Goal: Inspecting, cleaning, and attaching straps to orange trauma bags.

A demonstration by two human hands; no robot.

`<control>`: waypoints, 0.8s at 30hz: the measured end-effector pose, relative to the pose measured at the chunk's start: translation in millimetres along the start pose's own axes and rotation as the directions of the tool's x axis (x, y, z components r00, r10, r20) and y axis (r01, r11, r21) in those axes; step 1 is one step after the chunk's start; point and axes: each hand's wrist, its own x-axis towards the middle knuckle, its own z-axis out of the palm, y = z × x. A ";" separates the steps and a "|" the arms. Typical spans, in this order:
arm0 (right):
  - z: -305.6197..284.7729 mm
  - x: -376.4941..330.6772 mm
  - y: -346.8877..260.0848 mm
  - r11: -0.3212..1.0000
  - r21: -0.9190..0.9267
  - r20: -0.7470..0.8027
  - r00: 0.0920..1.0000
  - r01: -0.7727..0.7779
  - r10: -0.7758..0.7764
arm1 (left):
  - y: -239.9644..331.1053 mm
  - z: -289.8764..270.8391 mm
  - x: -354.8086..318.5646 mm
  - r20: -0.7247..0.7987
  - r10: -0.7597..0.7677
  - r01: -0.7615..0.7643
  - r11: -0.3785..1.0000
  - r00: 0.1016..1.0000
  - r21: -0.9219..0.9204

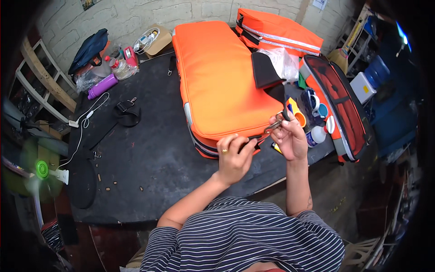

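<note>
A large orange bag (213,81) with reflective trim lies on the black table in front of me. My left hand (234,156), with a ring on one finger, is closed at the bag's near edge. Its curled fingers grip black webbing (257,144) there, and the fingertips are partly hidden. Just to the right, my right hand (291,138) is raised by the bag's near right corner. Between its thumb and fingers it holds a metal snap hook (273,126). A black strap with a wide pad (267,71) runs over the bag's right side to that hand.
An open orange bag with a mesh lid (333,90) stands at right, near a white bottle (316,136) and a yellow-orange tape dispenser (297,113). A coiled black strap (129,117), white cable (86,120) and purple bottle (103,86) lie left. A green fan (42,169) spins beyond the table's left edge.
</note>
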 end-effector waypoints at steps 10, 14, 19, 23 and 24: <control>-10.1 -8.8 12.4 0.948 -0.318 -0.212 0.976 -0.026 -0.044 | -38.4 21.6 7.3 0.043 0.337 -0.334 0.895 0.941 0.296; -1.7 -5.4 19.3 0.881 -0.466 -0.228 0.952 0.076 -0.203 | -27.8 21.2 18.1 0.037 0.131 -0.135 0.976 0.991 0.169; -8.7 -8.2 34.5 0.732 -0.681 -0.245 0.937 0.016 -0.249 | -11.2 15.8 20.0 0.014 -0.083 0.084 0.994 0.996 -0.065; -8.5 -4.9 46.2 0.816 -0.577 -0.293 0.925 0.029 -0.240 | -11.2 14.9 14.9 -0.041 -0.094 0.087 0.988 0.995 -0.130; -7.2 -4.4 47.0 0.829 -0.559 -0.309 0.923 0.019 -0.229 | -10.5 15.1 14.8 -0.036 -0.098 0.092 0.986 0.995 -0.140</control>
